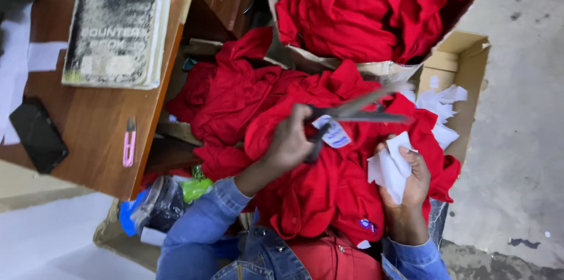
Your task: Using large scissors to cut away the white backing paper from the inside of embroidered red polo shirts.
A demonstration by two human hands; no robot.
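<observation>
1. At the far left we see a black phone (pixel 38 134) lying flat on a brown wooden table (pixel 94 121); beside it sits a worn, dark-covered book (pixel 117 21), and near the table's edge a small pink clipper (pixel 128 142) lies on the wood.
2. Below the table's corner we make out a crumpled plastic bag (pixel 158 203) with blue and green showing through it.
3. Moving right, we find our left hand (pixel 289 142), in a blue denim sleeve, clenched around the handles of a pair of scissors (pixel 358 112); the blades stand open and point right, blurred, over a small white label (pixel 333 133) on the red garment (pixel 317 186).
4. That red garment lies across our lap, in the middle of the view, under both hands; more red cloth is heaped just behind it, towards the table.
5. Above it, an open cardboard box (pixel 376 69) is packed with further red garments (pixel 364 9).
6. Our right hand (pixel 408 183) is closed on a bunch of white paper tags (pixel 390 168), held just above the red garment.
7. Farther right, a second cardboard box (pixel 464 74) holds loose white paper scraps (pixel 440 109); beyond it we see grey concrete floor (pixel 523 109).
</observation>
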